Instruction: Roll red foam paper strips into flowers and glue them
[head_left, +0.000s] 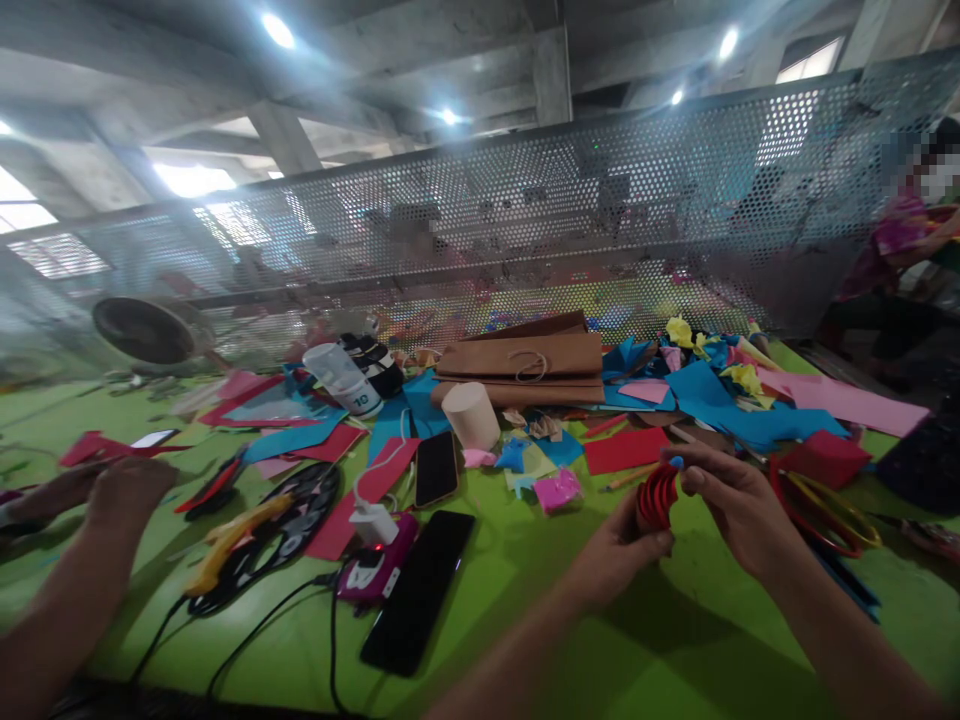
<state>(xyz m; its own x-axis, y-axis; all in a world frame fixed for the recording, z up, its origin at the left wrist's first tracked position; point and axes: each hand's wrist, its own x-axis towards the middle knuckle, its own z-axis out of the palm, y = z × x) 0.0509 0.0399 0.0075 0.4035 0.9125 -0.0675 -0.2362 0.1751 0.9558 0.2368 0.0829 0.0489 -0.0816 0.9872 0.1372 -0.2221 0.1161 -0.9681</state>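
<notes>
In my left hand [619,560] is a small red ridged piece [655,500], which looks like folded or coiled paper. The fingers are closed around its lower part. My right hand [731,500] reaches in from the other side, its fingertips pinched at a small blue tip [676,463] at the top of the red piece. Whether the blue tip is joined to the red piece I cannot tell. Behind my hands lies a flat red paper sheet [626,451]. Red-handled scissors [795,515] rest right of my right hand.
A co-worker's hands [131,490] work at the left. Two phones [420,590], a purple power strip [375,570], cables and a yellow glue gun [240,540] lie on the green table [525,660]. Farther back are a paper roll [471,415], brown paper [521,365] and a plastic cup [341,378].
</notes>
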